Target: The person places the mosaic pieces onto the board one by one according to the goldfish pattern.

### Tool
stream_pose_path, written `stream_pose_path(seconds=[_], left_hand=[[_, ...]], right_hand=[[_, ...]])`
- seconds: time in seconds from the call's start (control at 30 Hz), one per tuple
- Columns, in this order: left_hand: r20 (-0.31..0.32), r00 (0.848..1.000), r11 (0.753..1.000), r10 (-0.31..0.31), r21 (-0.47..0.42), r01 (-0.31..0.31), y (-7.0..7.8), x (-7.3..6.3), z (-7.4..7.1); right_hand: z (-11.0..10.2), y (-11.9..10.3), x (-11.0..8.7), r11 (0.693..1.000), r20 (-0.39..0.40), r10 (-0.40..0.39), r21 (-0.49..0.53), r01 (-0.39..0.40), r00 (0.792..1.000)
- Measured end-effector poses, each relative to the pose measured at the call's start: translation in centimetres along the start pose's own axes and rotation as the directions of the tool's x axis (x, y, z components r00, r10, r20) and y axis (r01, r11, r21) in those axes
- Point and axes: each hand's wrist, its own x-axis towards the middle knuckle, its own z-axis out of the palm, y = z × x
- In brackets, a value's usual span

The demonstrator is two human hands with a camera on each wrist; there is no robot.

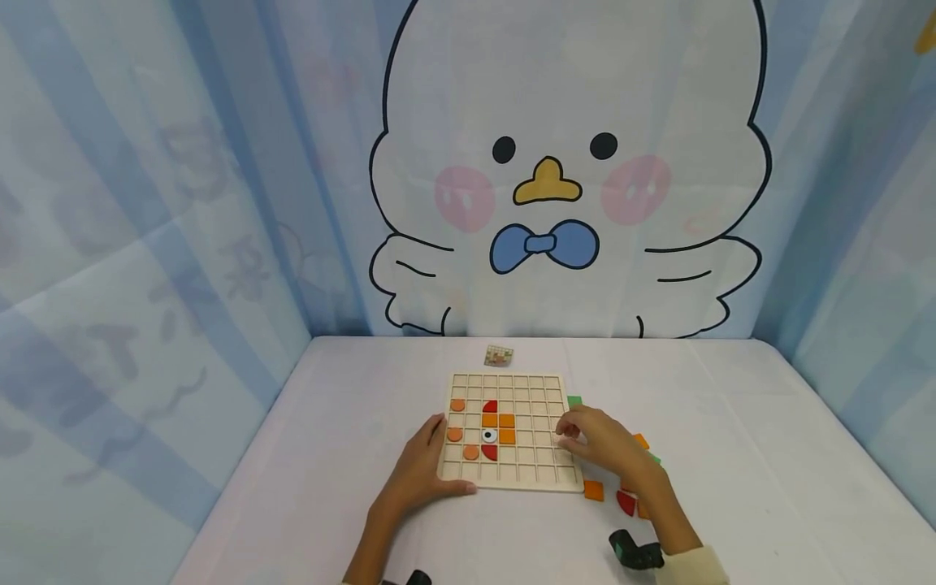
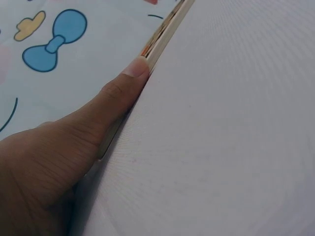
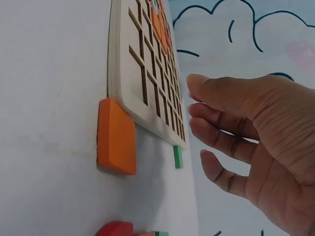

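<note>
A wooden grid board lies flat on the table. My left hand holds its near left corner, fingers along the left side and thumb against the front edge. Over the board's right edge hovers my right hand, its fingers loosely bent; I see nothing between thumb and fingers. In the board's cells sit several orange squares, red quarter-circles, light orange discs and a white disc with a black dot.
Beside the board's near right corner lies a loose orange square. A red quarter-circle and other pieces lie under the right forearm, partly hidden. A green piece touches the right edge. Behind the board is a small patterned card.
</note>
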Motion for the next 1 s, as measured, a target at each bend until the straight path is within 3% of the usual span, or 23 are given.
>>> stream_pose_path(seconds=[0.17, 0.33, 0.6, 0.87, 1.0], left_hand=[[0.006, 1.0, 1.0, -0.006, -0.003, 0.006, 0.0, 0.0, 0.0], [0.007, 1.0, 1.0, -0.005, 0.003, 0.005, 0.0, 0.0, 0.0], [-0.003, 1.0, 1.0, 0.003, 0.002, -0.003, 0.0, 0.0, -0.1], [0.005, 1.0, 1.0, -0.005, 0.019, 0.005, 0.1, -0.1, -0.1], [0.008, 1.0, 1.0, -0.003, 0.018, 0.003, 0.2, -0.1, -0.1]], right_hand=[[-0.6, 0.8, -1.6, 0.999, 0.054, 0.004, 0.037, -0.006, 0.999], [-0.9, 1.0, -3.0, 0.992, 0.12, 0.072, 0.099, -0.084, 0.99], [-0.1, 1.6, -3.9, 0.978, 0.186, 0.098, 0.161, -0.129, 0.978], [0.2, 2.3, -4.2, 0.981, 0.168, 0.072, 0.167, -0.1, 0.983], [0.1, 2.2, -4.3, 0.985, 0.14, 0.099, 0.124, -0.117, 0.985]])
